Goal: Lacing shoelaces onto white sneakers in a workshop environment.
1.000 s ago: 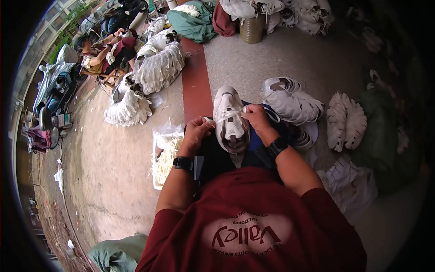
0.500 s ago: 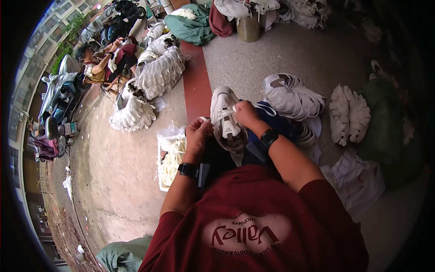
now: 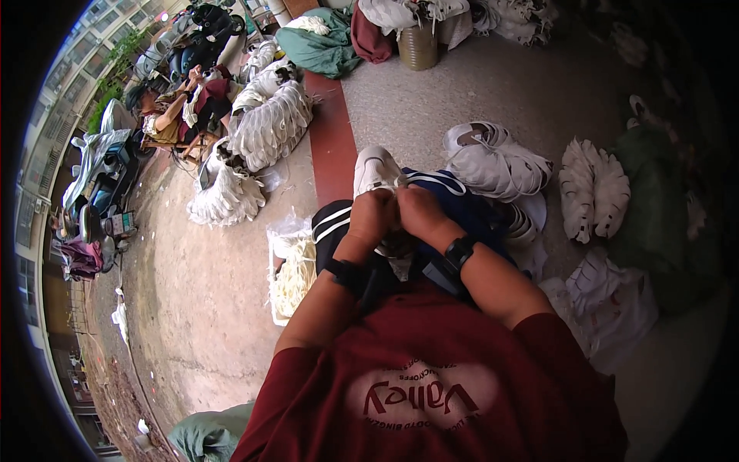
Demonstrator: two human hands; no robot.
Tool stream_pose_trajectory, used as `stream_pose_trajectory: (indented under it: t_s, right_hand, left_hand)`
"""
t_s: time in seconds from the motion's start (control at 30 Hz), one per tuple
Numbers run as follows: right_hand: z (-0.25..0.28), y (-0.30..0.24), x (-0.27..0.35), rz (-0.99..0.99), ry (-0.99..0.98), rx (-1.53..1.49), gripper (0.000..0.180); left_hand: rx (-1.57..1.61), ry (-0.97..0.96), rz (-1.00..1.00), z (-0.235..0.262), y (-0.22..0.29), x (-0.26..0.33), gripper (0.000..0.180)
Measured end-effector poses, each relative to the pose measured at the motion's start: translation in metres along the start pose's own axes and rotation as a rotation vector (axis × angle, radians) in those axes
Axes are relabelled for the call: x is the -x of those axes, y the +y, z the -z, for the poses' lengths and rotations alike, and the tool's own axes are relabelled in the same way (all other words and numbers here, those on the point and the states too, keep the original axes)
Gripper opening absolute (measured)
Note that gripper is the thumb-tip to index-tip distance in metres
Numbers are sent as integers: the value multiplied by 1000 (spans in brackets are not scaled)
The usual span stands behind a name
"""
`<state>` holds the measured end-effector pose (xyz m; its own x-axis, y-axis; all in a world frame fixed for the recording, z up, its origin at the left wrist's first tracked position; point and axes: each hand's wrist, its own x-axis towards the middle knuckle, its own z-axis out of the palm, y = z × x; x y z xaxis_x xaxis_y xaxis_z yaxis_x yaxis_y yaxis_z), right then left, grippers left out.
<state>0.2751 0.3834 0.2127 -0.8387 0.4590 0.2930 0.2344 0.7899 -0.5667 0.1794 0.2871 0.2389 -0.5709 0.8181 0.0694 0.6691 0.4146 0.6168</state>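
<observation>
A white and grey sneaker [image 3: 376,166] rests between my knees with its toe pointing away from me. Over its laced upper my two hands meet. My left hand [image 3: 372,219] is closed, its fingertips pinched at the white shoelace and mostly hidden behind the knuckles. Right beside it, my right hand [image 3: 422,209] is also curled closed on the lace, almost touching the left. Both hands cover the tongue and heel of the shoe. Dark trousers with white stripes [image 3: 331,223] show beside my left wrist.
White bundles of shoe uppers [image 3: 496,163] lie to the right, with a curled pair [image 3: 594,191] farther over. A box of pale laces [image 3: 292,277] stands at my left. Beyond it are more bundles [image 3: 271,127] and a seated person [image 3: 173,115] near parked scooters [image 3: 100,181].
My hands, apart on either side of the shoe with lace in their fingertips, have come together over it. The left moved right and inward; the right moved slightly down.
</observation>
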Motion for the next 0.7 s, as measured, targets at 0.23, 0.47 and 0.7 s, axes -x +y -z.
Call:
stream_pose_trajectory:
  t_s: [0.23, 0.47, 0.7]
  right_hand:
    - [-8, 15, 0, 10, 52, -216, 6]
    - [-2, 10, 1, -98, 29, -263, 5]
    - [18, -12, -1, 434, -25, -332, 8]
  left_hand:
    - [-83, 14, -3, -6, 11, -4, 22]
    - [-543, -89, -125, 13, 6, 4, 17]
    - [167, -104, -43, 51, -12, 50, 15]
